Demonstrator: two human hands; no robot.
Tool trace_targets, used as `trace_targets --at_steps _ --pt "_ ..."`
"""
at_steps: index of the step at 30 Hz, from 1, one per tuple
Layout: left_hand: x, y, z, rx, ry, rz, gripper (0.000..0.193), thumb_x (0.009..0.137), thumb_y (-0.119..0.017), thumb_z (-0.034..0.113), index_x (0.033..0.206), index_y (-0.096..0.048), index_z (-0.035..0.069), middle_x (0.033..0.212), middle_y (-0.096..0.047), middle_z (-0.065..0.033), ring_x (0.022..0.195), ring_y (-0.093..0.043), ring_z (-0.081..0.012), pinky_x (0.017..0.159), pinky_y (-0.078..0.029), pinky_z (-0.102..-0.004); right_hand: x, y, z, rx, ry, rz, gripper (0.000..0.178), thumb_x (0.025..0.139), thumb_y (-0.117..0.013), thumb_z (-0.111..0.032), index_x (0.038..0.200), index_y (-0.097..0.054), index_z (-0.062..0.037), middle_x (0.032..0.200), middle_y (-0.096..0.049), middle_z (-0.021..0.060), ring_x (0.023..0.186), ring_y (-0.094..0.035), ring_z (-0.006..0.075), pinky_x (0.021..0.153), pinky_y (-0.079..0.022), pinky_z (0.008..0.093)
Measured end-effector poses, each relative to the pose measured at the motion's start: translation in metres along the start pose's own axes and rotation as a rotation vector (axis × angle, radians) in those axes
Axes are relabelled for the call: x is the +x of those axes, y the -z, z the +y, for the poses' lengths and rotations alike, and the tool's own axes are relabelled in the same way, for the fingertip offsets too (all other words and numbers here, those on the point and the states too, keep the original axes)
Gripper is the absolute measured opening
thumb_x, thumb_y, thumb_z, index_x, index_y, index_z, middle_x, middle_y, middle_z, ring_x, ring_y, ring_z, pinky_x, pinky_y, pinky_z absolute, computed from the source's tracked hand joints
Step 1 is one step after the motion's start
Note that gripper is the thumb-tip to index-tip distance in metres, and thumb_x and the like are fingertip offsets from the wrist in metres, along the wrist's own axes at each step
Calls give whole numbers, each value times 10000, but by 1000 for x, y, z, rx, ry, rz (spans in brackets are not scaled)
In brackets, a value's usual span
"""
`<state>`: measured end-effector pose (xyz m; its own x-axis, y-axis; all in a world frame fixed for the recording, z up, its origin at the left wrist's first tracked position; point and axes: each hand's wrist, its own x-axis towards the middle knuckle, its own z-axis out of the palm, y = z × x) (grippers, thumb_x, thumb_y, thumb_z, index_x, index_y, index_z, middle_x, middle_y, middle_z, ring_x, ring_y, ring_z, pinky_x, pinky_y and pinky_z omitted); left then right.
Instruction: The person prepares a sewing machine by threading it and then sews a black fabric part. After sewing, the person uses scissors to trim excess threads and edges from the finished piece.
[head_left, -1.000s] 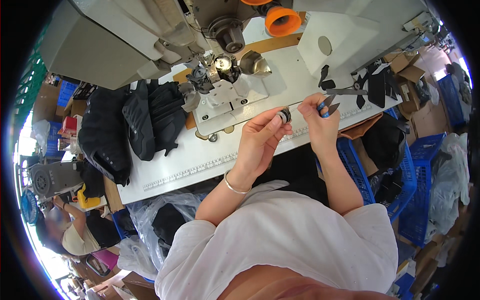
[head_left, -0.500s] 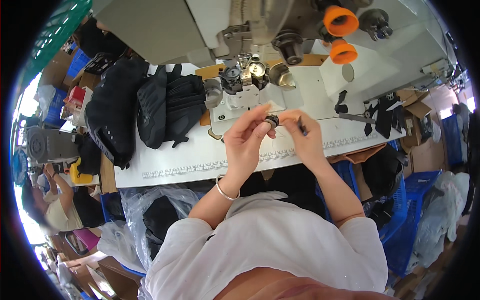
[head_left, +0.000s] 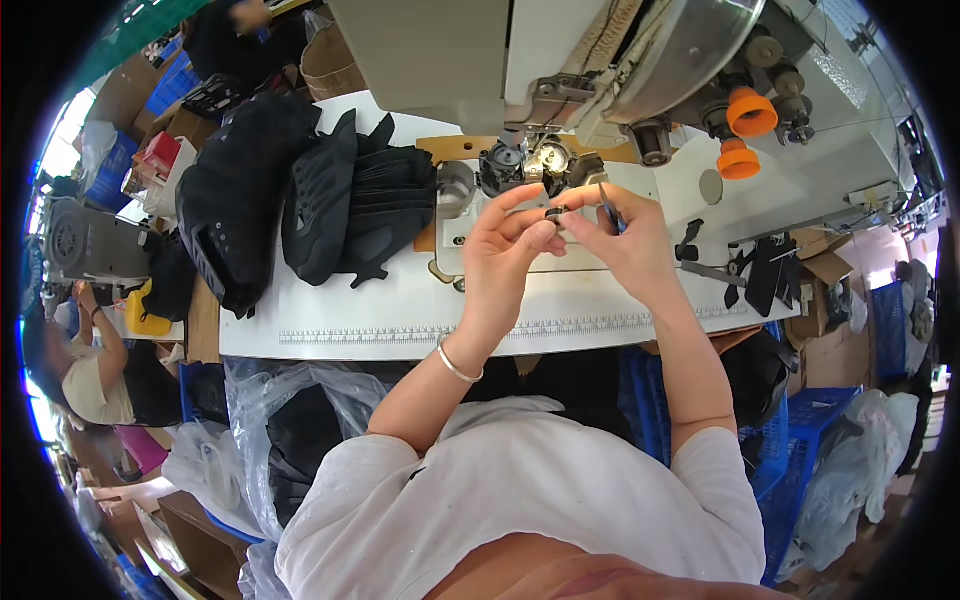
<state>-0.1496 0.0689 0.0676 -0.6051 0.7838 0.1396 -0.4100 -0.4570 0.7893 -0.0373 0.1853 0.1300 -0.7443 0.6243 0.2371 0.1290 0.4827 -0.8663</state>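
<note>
Above the front of the white sewing table, my left hand (head_left: 498, 248) pinches a small round metal bobbin case (head_left: 555, 213) between thumb and fingertips. My right hand (head_left: 637, 245) meets it from the other side, its thumb and forefinger closed at the case. Tucked in the right fingers is a pair of slim thread snips (head_left: 612, 212), dark with a blue part, its tip pointing up. Just beyond both hands lies the open hook area of the sewing machine (head_left: 551, 155), with round metal parts exposed. Any thread between the fingers is too fine to make out.
Black shoe uppers (head_left: 385, 205) lie stacked on the left of the table, beside a bulky black piece (head_left: 240, 195). A ruler strip (head_left: 380, 336) runs along the front edge. Black scraps (head_left: 765, 275) lie at the right. The machine head (head_left: 425, 60) overhangs the back.
The view has shifted, so the machine head appears farther right. My hands have drawn closer together around the bobbin case, and the right hand's snips now point more upright.
</note>
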Motion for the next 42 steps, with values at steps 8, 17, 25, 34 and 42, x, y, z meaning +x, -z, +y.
trace_targets --at_steps 8,17,25,34,42 --pt "-22 -12 -26 -16 301 -120 165 956 -662 59 1094 -701 -23 957 -734 -129 860 -711 -195 823 -603 -347 50 -8 45 -504 664 252 354 729 -712 8 1056 -721 -127 983 -752 27 680 -650 186 584 -490 306" --pt "-23 -8 -21 -69 312 -137 164 970 -648 78 1085 -692 -31 941 -724 -111 869 -705 -176 835 -595 -323 68 17 48 -705 940 50 489 662 -642 35 1113 -741 -125 1086 -742 12 731 -669 180 575 -463 289" --pt "-40 -14 -19 -7 249 -150 155 966 -650 63 1092 -690 -19 918 -715 -79 852 -689 -145 812 -576 -288 53 14 54 -661 724 94 601 689 -716 37 1195 -736 -287 827 -638 -2 684 -594 164 591 -459 305" --pt "-61 -23 -9 402 -221 -248 135 948 -582 -75 1049 -664 -39 980 -651 -95 799 -631 -134 753 -537 -261 4 27 39 -770 678 234 310 748 -789 -267 1025 -675 -186 883 -619 17 843 -617 258 726 -479 409" --pt "-91 -78 -79 378 -13 -391 108 960 -596 -25 1043 -665 -18 926 -676 -78 825 -660 -130 759 -541 -264 -46 92 24 -755 673 448 247 700 -798 -194 934 -723 -167 798 -649 -33 698 -612 188 655 -472 333"
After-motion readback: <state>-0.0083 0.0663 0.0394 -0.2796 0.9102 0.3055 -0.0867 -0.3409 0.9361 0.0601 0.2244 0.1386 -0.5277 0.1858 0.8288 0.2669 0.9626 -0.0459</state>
